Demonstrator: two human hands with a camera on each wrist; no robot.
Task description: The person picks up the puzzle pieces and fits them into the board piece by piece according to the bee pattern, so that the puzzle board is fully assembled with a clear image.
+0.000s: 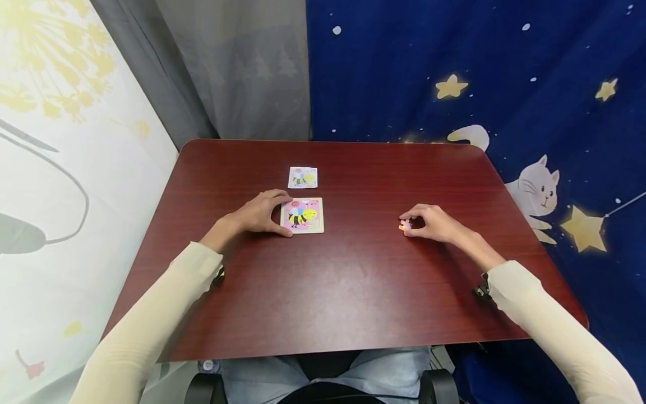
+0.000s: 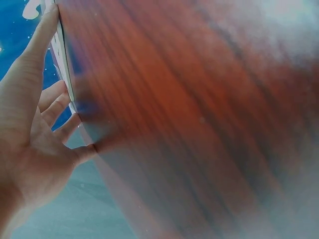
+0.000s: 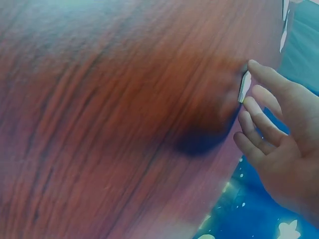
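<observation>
A square bee puzzle [image 1: 302, 215] in a pale frame lies flat on the table, left of the middle. My left hand [image 1: 263, 212] holds it at its left side, thumb by the near corner and fingers by the far one. In the left wrist view the puzzle shows only as a thin edge-on strip beside the left hand [image 2: 37, 109]. Well to the right, my right hand [image 1: 432, 223] pinches a small pink and yellow puzzle piece [image 1: 405, 225] between thumb and fingers. The right wrist view shows that piece [image 3: 244, 85] edge-on at the fingertips.
A small picture card [image 1: 303, 177] with the same bee lies just beyond the puzzle. The dark red wooden table [image 1: 353, 280] carries everything. Behind it hang a grey curtain [image 1: 242, 67] and a blue star-patterned one [image 1: 383, 67].
</observation>
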